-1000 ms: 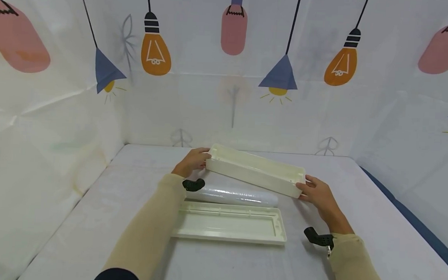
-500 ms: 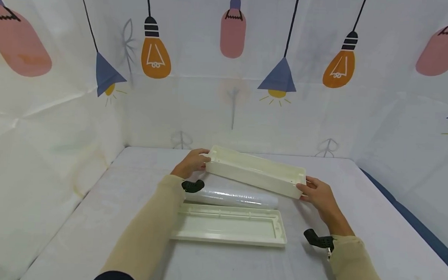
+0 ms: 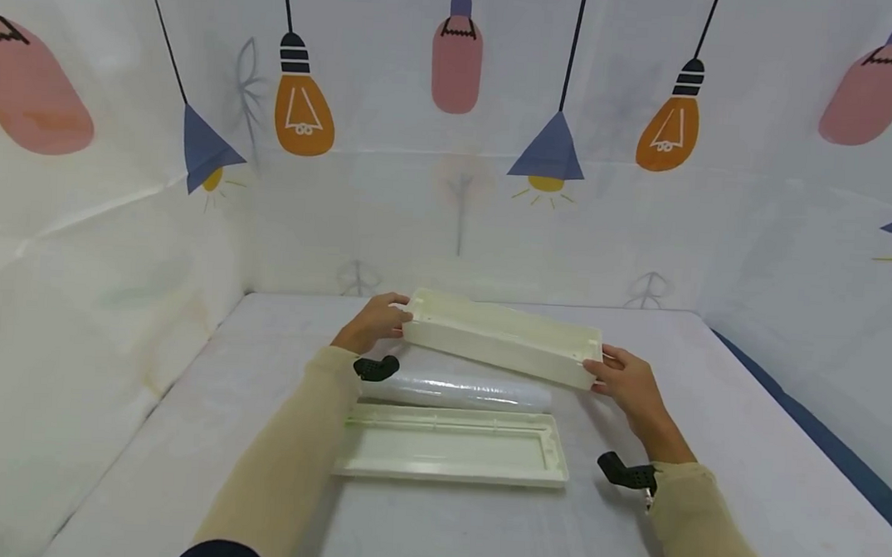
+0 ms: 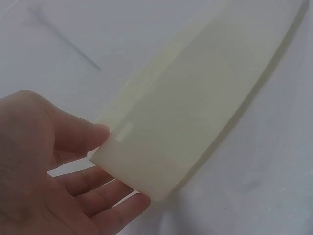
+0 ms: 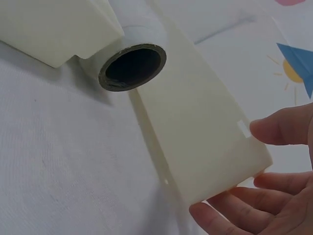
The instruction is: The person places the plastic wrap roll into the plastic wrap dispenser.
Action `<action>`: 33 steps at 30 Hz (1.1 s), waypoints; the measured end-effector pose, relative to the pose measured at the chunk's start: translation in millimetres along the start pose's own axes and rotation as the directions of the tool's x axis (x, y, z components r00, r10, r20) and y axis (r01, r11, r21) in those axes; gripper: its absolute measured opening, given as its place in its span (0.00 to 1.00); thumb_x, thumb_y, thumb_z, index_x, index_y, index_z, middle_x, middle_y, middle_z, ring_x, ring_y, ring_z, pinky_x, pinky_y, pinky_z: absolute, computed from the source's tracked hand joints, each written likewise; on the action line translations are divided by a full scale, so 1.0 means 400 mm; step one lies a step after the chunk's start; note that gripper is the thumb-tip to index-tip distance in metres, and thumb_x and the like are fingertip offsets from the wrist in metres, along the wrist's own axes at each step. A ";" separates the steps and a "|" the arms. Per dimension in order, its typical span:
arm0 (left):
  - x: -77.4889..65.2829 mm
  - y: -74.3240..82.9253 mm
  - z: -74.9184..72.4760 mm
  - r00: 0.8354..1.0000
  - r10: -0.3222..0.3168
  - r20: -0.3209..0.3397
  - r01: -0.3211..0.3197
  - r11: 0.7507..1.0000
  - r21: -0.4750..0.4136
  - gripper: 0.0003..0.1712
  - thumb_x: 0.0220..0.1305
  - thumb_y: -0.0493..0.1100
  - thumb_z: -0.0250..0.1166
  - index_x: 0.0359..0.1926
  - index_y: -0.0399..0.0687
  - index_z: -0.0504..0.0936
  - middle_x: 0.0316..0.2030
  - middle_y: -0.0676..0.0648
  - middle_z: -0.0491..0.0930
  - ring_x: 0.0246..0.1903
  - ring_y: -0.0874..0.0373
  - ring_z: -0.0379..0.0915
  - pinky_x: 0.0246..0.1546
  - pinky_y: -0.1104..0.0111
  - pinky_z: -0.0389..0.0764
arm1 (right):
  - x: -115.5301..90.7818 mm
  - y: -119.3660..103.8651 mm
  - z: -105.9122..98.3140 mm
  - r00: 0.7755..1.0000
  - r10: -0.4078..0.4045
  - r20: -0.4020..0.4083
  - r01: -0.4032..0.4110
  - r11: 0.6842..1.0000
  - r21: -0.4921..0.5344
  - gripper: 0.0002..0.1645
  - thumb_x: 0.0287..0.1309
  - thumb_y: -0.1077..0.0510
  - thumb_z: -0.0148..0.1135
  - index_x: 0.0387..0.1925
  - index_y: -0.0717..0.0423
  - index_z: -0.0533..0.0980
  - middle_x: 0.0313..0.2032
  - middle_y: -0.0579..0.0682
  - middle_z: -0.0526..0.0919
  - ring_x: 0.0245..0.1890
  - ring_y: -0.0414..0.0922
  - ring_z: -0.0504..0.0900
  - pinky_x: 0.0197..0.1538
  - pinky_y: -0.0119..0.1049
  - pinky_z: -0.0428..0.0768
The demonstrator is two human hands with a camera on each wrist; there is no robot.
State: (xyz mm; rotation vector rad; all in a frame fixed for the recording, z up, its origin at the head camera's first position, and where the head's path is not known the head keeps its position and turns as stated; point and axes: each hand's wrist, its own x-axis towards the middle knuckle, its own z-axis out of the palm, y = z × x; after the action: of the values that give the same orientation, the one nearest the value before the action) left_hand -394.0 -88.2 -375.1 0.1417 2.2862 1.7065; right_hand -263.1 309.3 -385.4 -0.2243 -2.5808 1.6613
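A long, narrow cream plastic box, its open side up, is held between both hands at the back of the table. It slants, with its right end nearer. My left hand grips the left end; in the left wrist view the thumb lies on the box's side wall and fingers reach round the end. My right hand holds the other end in the same way. In front lies a clear plastic film roll, whose hollow core shows in the right wrist view. Nearest me is a shallow cream lid, inner side up.
A white cloth covers the table. White sheets printed with lamps and bulbs hang at the back and sides. Dark wrist mounts sit by both sleeves. The roll and lid lie close together below the box.
The head view has shifted slightly. Both hands keep their hold on the box, and the roll and lid lie as before.
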 end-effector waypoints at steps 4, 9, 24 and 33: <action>-0.003 0.010 -0.012 1.000 -0.004 0.009 0.004 1.000 0.014 0.28 0.74 0.38 0.56 0.71 0.37 0.63 0.62 0.34 0.70 0.60 0.38 0.69 0.61 0.54 0.75 | 0.001 -0.004 0.010 1.000 -0.021 0.013 0.020 1.000 0.004 0.41 0.71 0.51 0.60 0.73 0.70 0.57 0.66 0.70 0.69 0.59 0.61 0.77 0.52 0.40 0.83; -0.017 0.026 -0.034 1.000 -0.008 0.015 0.008 1.000 0.002 0.29 0.73 0.37 0.57 0.71 0.38 0.62 0.63 0.34 0.68 0.60 0.38 0.67 0.62 0.52 0.73 | 0.004 -0.025 0.016 0.998 -0.053 0.044 0.053 0.999 0.015 0.39 0.71 0.55 0.60 0.73 0.71 0.57 0.65 0.70 0.69 0.59 0.61 0.77 0.51 0.40 0.83; -0.036 0.038 -0.066 1.000 -0.016 0.020 0.016 1.000 0.006 0.31 0.71 0.36 0.56 0.72 0.38 0.60 0.64 0.33 0.66 0.63 0.36 0.64 0.61 0.52 0.74 | 0.024 -0.057 0.012 0.992 -0.092 0.085 0.091 0.996 0.008 0.39 0.71 0.57 0.59 0.73 0.74 0.56 0.67 0.72 0.67 0.61 0.64 0.75 0.53 0.42 0.83; -0.045 0.033 -0.078 0.998 -0.033 0.046 0.031 0.999 0.037 0.37 0.70 0.38 0.56 0.76 0.37 0.57 0.72 0.36 0.60 0.65 0.37 0.62 0.61 0.54 0.75 | 0.037 -0.050 0.007 0.991 -0.083 0.103 0.078 0.996 0.045 0.40 0.71 0.55 0.61 0.73 0.71 0.57 0.67 0.71 0.67 0.60 0.63 0.75 0.54 0.45 0.82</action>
State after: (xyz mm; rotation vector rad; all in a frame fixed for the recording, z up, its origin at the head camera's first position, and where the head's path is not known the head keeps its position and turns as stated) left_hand -386.6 -117.6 -351.6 0.1505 2.2744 1.6292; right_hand -279.9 301.0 -368.8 -0.0310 -2.5878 1.7409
